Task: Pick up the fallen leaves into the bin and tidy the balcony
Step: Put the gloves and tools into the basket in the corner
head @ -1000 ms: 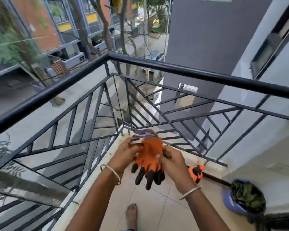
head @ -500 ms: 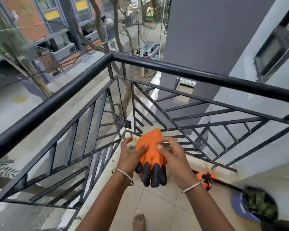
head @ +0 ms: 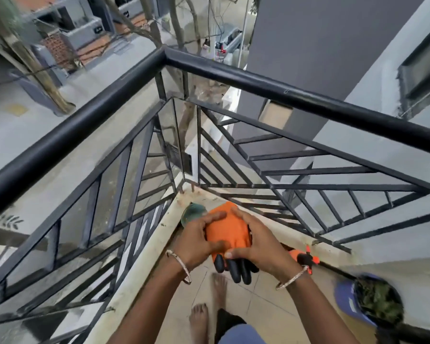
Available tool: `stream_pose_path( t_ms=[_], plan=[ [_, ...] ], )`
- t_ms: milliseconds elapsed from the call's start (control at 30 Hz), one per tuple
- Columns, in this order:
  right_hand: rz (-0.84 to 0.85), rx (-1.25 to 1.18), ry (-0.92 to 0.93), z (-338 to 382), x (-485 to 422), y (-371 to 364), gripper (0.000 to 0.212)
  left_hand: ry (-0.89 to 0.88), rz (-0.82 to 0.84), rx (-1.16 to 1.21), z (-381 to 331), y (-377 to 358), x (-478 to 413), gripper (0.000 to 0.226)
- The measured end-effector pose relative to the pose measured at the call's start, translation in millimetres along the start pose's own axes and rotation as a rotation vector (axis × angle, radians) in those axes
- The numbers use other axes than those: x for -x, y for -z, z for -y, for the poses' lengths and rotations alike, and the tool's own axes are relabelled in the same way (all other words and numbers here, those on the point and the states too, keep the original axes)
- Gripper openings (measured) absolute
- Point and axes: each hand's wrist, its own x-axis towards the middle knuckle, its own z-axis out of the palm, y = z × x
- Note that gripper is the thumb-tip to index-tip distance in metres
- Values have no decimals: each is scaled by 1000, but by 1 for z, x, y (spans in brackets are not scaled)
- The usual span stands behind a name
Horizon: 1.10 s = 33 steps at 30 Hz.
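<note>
Orange work gloves (head: 227, 232) with black fingertips are folded together between my two hands, above the balcony corner. My left hand (head: 196, 240) grips them from the left, thumb on top. My right hand (head: 255, 247) grips them from the right, fingers wrapped over the orange back. The black fingertips hang down below my hands. A blue bin (head: 368, 302) holding green leaves stands on the floor at the lower right.
A black metal railing (head: 164, 54) closes the corner ahead, with a pale ledge (head: 144, 264) below it. A green round thing (head: 193, 213) lies in the corner behind the gloves. An orange-and-black tool (head: 304, 258) with a dark handle lies right of my hands. My bare feet (head: 200, 321) stand on tiles.
The view has tilted down toward the floor. My hands have pressed the gloves into a tighter bundle and lowered them toward the corner.
</note>
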Motion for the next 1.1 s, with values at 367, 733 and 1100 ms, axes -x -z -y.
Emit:
stream_pose_path(
  t_ms=[367, 733, 1100],
  plan=[
    [81, 308, 23, -81, -123, 0, 51, 164, -165, -344, 63, -30, -92, 46],
    [349, -239, -273, -224, -254, -70, 40, 308, -349, 21, 243, -30, -182, 32],
    [227, -588, -632, -353, -366, -188, 18, 603, -645, 527, 441, -36, -271, 51]
  ],
)
